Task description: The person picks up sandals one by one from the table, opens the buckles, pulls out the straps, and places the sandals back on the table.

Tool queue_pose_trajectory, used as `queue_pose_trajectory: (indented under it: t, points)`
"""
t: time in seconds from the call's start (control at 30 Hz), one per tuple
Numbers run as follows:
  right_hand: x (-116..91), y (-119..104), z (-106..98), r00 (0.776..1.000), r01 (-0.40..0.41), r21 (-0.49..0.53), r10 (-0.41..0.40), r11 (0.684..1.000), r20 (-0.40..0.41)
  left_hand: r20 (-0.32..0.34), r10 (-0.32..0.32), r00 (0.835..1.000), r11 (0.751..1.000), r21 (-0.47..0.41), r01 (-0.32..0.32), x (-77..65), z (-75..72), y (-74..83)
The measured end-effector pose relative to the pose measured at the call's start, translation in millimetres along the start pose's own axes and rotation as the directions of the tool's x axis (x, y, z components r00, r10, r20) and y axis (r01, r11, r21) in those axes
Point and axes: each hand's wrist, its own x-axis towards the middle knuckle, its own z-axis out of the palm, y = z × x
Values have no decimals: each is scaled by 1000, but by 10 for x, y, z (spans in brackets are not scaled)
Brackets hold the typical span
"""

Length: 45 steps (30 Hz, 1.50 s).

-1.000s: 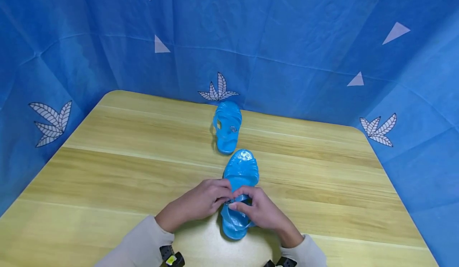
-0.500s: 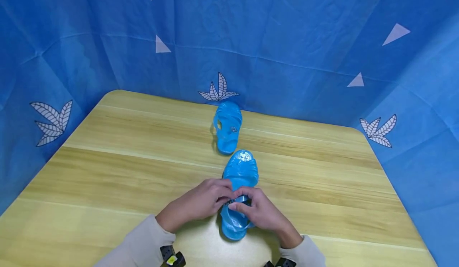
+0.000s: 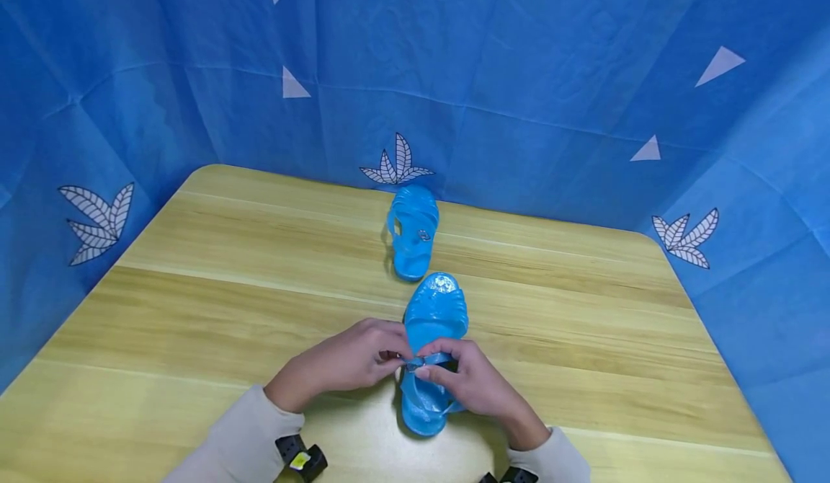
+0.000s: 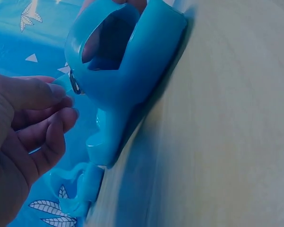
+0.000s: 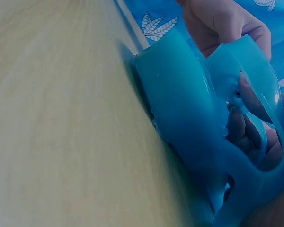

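A glossy blue plastic sandal (image 3: 436,317) lies sole down near the front of the table, toe pointing away. My left hand (image 3: 353,357), on its left, pinches the free end of the ankle strap (image 4: 61,82) between thumb and forefinger, close to a small metal buckle (image 4: 75,83). From the right, my right hand (image 3: 473,380) holds the strap at the buckle with thumb and fingers. In the right wrist view its fingers (image 5: 252,100) reach inside the strap loop, partly hidden by the sandal. The matching blue sandal (image 3: 411,258) lies just beyond, untouched.
The wood-grain table (image 3: 227,288) has rounded far corners. A blue curtain (image 3: 519,94) with white triangles and leaf prints hangs behind it and along both sides. The far sandal is close to the table's back edge.
My left hand has shifted slightly left, away from the right hand, and a short stretch of strap now shows between them. The right hand and both sandals have stayed almost still.
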Motion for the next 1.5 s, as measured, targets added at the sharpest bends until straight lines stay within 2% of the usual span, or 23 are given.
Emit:
queue_pose_trajectory:
  t: [0.17,0.27,0.53,0.83,1.03,1.27,1.5]
  points:
    - [5,3,-1,1000,-1,-4,1,1000,-7,-28,64,998,996,67,-62,-7,25,-8]
    - [8,3,-6,1000,-8,-6,8,1000,-5,-41,81,996,992,100,-77,-5,40,3]
    - [10,22,-15,1000,-9,0,9,1000,2,-38,72,997,989,134,-67,6,67,40]
    - [14,62,-15,1000,24,-16,-24,1000,-5,-38,97,995,983,161,-90,9,104,22]
    - [14,83,-16,998,53,-26,-53,998,-14,-33,91,995,983,164,-84,14,112,35]
    - [11,120,-14,995,101,7,-101,995,-24,-45,121,992,976,186,-110,24,129,36]
    - [20,124,-11,995,101,23,-101,995,-16,-55,152,987,966,219,-137,47,147,41]
